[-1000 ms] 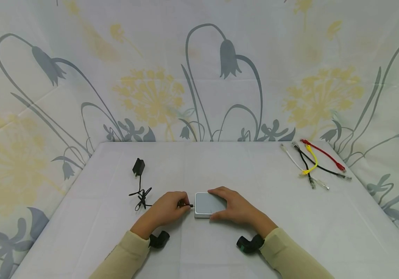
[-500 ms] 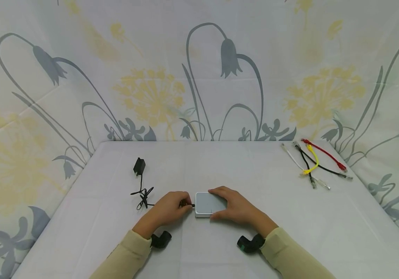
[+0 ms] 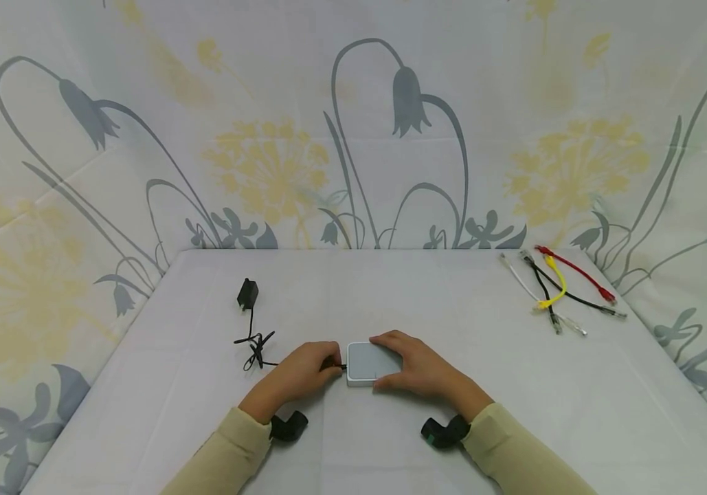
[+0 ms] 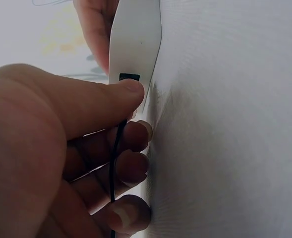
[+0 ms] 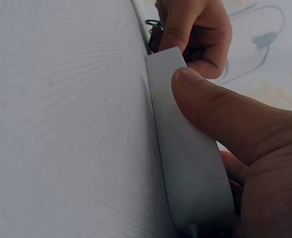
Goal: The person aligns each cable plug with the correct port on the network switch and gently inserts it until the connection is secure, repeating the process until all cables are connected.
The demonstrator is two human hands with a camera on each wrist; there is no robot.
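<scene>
In the head view, a small white box with a grey top (image 3: 362, 361) lies flat on the table. My right hand (image 3: 421, 368) grips it by its near and far edges, as the right wrist view also shows with the thumb along the white side (image 5: 185, 144). At the box's left side, my left hand (image 3: 305, 371) pinches the black plug (image 4: 129, 77) of a thin cord. The plug meets the box's side wall (image 4: 136, 39); how deep it sits is hidden by the thumb. From there the cord runs to a tied bundle (image 3: 257, 349) and a black power adapter (image 3: 247, 294).
Short network cables lie at the table's back right: a red one (image 3: 576, 270), a yellow one (image 3: 565, 278), a white one (image 3: 519, 278) and black ones (image 3: 582, 302), partly crossing. A floral cloth (image 3: 365, 137) hangs behind the white-covered table (image 3: 390, 295).
My left hand has shifted slightly right, closer to the box, and the cord bundle has been drawn a little with it. The right hand keeps its grip on the box.
</scene>
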